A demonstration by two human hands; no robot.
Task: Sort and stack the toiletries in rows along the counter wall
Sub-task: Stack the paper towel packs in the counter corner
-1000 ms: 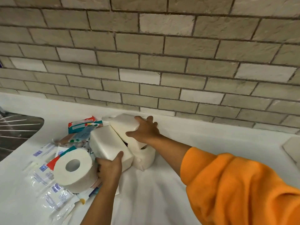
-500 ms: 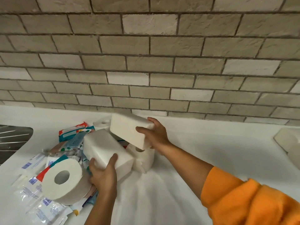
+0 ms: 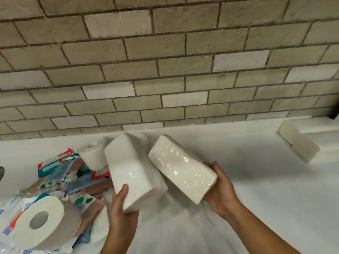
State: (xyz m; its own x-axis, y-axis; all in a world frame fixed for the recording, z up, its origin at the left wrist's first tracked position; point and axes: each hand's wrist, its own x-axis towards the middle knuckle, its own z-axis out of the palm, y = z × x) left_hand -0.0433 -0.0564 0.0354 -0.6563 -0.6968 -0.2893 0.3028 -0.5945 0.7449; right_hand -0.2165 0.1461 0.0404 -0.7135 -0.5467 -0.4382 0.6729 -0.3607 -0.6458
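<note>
My left hand (image 3: 122,211) grips the near end of a white plastic-wrapped tissue pack (image 3: 131,173), lifted above the pile. My right hand (image 3: 221,187) holds the near end of a second wrapped tissue pack (image 3: 181,168), tilted, above the white counter (image 3: 238,208). The two packs are side by side, a small gap between them. A large toilet roll (image 3: 45,219) lies on its side at the lower left, and a smaller roll (image 3: 93,155) stands behind the pile.
Colourful flat wipe and sachet packs (image 3: 62,173) lie heaped at the left. More white tissue packs (image 3: 299,145) sit against the brick wall (image 3: 165,70) at the far right. Bare counter stretches between them.
Both packs have been lifted out of the pile and drawn toward me and to the right. My right hand's pack has swung away from the left one. The camera has turned right.
</note>
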